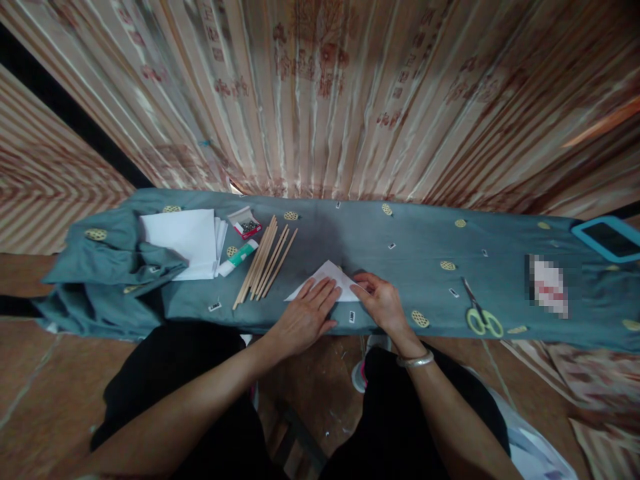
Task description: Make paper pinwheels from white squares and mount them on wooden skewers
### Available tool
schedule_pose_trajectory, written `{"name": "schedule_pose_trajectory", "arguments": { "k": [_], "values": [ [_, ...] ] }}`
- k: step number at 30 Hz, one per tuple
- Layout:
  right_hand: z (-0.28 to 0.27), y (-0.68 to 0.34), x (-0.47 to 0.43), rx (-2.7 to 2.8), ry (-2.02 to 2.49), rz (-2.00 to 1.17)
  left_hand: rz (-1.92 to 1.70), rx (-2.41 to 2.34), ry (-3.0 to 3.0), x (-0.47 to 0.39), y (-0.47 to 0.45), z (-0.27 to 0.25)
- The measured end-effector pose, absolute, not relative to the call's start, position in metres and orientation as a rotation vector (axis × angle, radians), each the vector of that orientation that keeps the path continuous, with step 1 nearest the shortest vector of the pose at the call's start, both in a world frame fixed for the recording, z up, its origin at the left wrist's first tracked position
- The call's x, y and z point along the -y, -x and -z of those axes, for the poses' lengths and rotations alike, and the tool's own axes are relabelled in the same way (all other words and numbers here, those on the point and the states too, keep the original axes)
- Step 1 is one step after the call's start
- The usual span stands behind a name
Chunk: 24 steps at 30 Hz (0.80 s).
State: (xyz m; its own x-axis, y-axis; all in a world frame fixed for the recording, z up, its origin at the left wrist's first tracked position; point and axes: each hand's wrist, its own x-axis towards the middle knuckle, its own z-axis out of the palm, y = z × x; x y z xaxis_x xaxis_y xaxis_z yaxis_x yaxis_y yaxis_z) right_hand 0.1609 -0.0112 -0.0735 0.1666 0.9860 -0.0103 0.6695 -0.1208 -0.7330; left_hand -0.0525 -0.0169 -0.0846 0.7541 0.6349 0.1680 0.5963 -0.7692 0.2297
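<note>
- While both hands meet over it, the folded white paper (329,272) lies at the centre of the frame, slightly below the middle, a triangle with its long axis running left to right and its peak pointing up the frame.
- Directly under the left hand (303,321), the paper is pressed by fingers stretched out nearly flat and gripping nothing; its left corner pokes out past them.
- At its right corner is the right hand (384,305), thumb and forefinger close together at the edge; whether they pinch the paper or just touch it, I cannot tell.
- Between the hands and the peak, nothing covers the upper part; the left hand hides much of the lower edge, and the layers of the fold are hard to make out.
- Further left on the desk (345,230) lie wooden sticks (256,265) and a glue stick (239,258).
- Toward the right lie scissors (481,312) and, beyond them, a pixelated, unreadable item (549,285); a blue-rimmed device (607,239) is cut off at the right edge.
</note>
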Motion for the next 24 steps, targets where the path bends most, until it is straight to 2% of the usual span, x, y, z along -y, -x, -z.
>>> {"name": "schedule_pose_trajectory", "arguments": {
  "k": [24],
  "values": [
    [0.072,-0.1591,0.0095,1.574,1.912,-0.675,-0.332,-0.986,-2.769,0.0137,0.0531,0.0855]
  ]
}}
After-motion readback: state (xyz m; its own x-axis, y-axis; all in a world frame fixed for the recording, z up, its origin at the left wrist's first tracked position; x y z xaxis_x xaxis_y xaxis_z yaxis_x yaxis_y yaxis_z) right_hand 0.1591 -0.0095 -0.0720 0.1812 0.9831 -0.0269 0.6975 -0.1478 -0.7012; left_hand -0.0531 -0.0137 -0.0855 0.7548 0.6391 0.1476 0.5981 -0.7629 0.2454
